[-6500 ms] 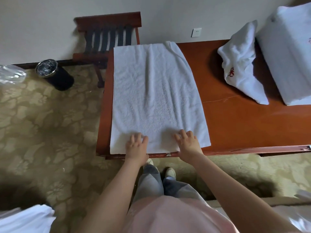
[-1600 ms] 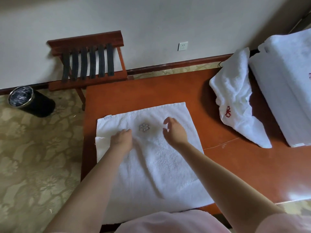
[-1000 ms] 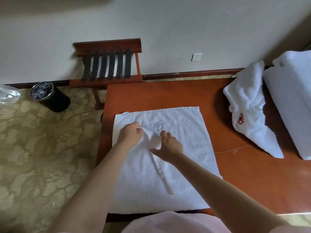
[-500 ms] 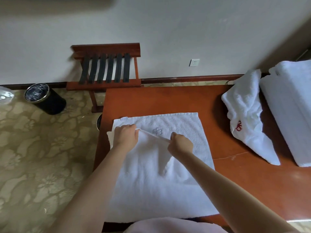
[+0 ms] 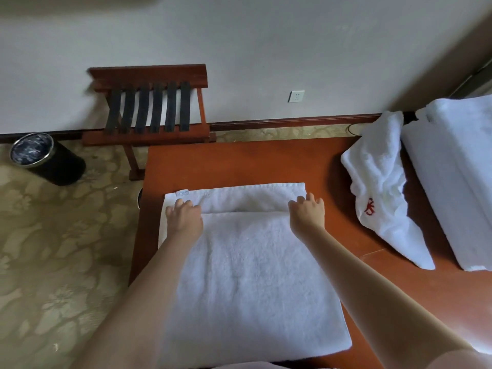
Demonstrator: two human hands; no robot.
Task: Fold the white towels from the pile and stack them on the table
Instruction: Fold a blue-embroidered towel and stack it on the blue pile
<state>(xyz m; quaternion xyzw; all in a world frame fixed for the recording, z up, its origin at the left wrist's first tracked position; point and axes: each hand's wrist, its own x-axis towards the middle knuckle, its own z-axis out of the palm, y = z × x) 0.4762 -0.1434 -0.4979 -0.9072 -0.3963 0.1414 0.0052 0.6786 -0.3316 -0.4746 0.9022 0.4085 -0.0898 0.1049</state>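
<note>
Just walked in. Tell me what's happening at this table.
A person is folding a white towel on the wooden table. The left hand and right hand press on the edge of its folded-over layer, one near each side. A crumpled towel and a stack of folded ones lie to the right.

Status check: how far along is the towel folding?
Done: a stack of folded towels sits at the right end of the table. In hand: the near towel lies partly folded, left hand and right hand resting at its far fold edge. Left: finish and stack it, then fold the crumpled towel with red embroidery.
</note>
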